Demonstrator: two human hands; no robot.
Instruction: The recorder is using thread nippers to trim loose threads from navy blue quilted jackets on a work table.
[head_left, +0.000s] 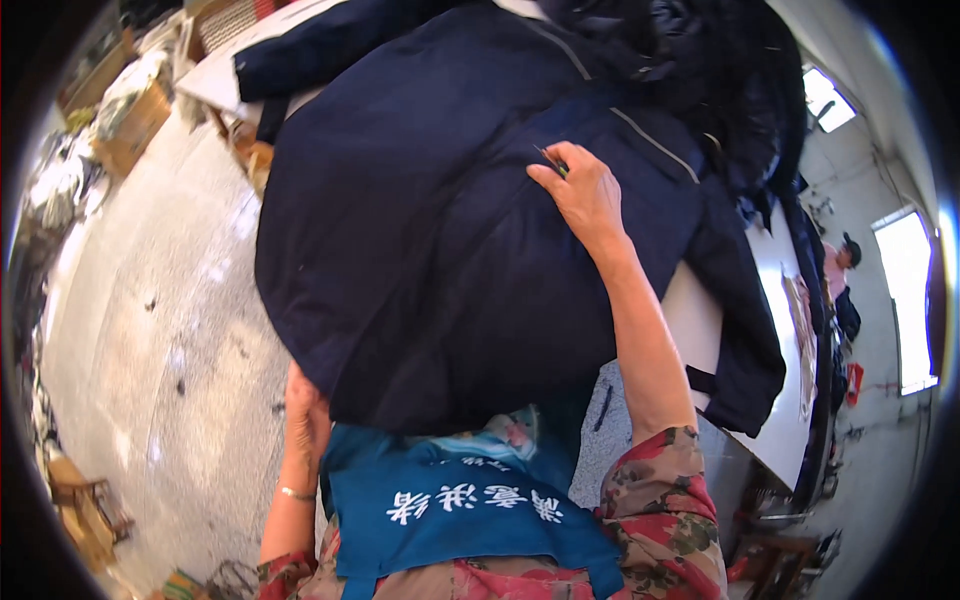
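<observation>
A large dark navy jacket (430,230) is spread over the table and hangs down toward my lap. Pale zips run across its upper part. At its lower left edge, my left hand (306,408) grips the cloth, the fingers partly hidden behind it. My right hand (583,192) is over the jacket's middle, near a zip. Its thumb and fingers are closed around a small pointed tool (563,170) with a green part, mostly covered by the hand.
More dark, shiny padded garments (720,90) are heaped at the far right. The white table (775,300) shows along the right side. Boxes (135,125) and bundles stand at the far left, beyond the pale floor (190,300). Another person (840,270) is at the right, farther off.
</observation>
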